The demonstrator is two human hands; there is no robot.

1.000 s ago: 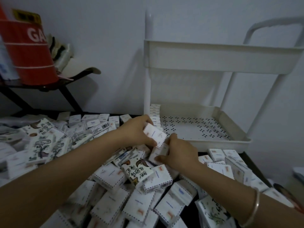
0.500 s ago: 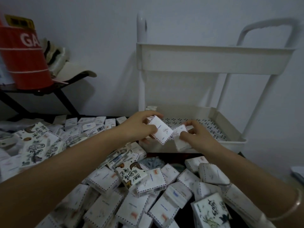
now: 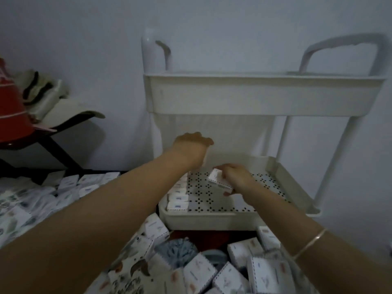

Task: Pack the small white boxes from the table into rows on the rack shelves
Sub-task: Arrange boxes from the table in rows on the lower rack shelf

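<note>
Small white boxes (image 3: 199, 272) are heaped on the tabletop (image 3: 212, 237). A row (image 3: 177, 197) is lined along the left edge of the rack's lower shelf (image 3: 212, 220). One box (image 3: 217, 180) is gripped, tilted, above that shelf by the fingers (image 3: 224, 167) of the right hand (image 3: 237, 179). The left hand (image 3: 191, 150) is blurred, so its grasp cannot be told.

Right grip (image 3: 237, 177) with small white box (image 3: 217, 179) over lower shelf (image 3: 212, 220), left grip (image 3: 191, 149) blurred, hold unclear
</note>
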